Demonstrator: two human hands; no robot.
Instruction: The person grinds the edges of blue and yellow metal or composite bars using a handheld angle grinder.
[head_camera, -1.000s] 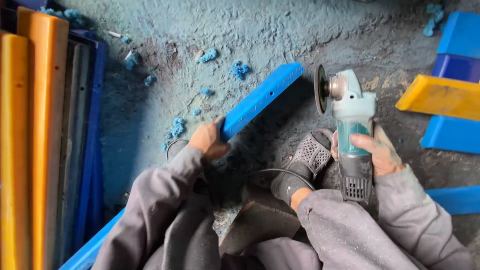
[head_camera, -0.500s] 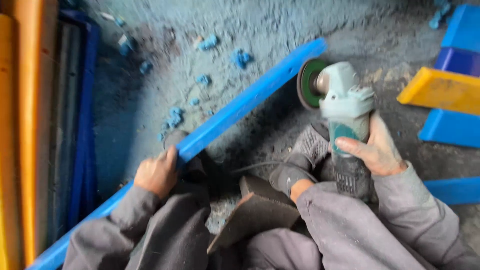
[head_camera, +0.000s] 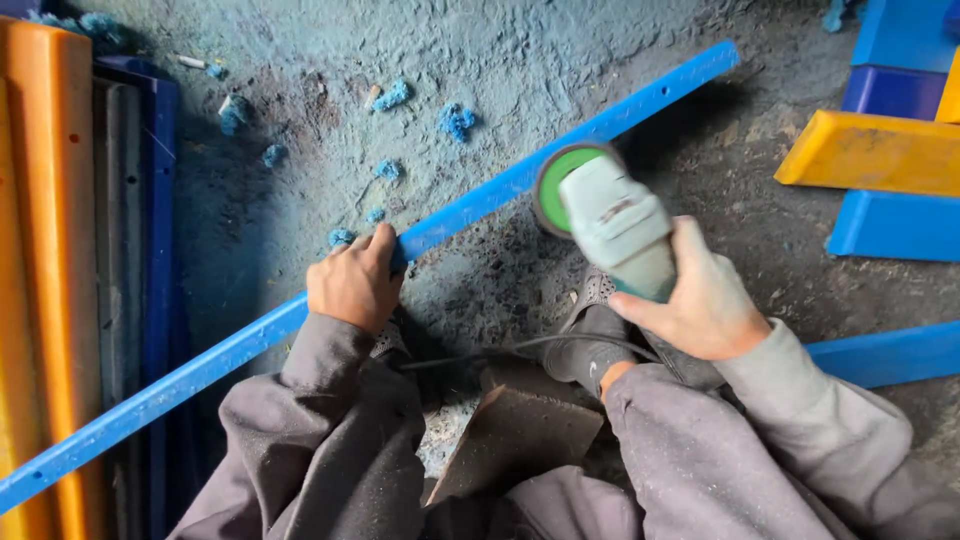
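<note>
I've got my left hand down on the long blue bar, grip pressed around its edge, pinning it where it runs slantwise across the dusty floor. My right hand has its grip wrapped tight on the pale green grinder, the green disc right at the bar's near edge. Blue shavings lie scattered beyond. Orange rails at far left, yellow bar at right.

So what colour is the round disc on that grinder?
The disc on the grinder looks green with a dark rim, seen in the head view, the only one.
</note>
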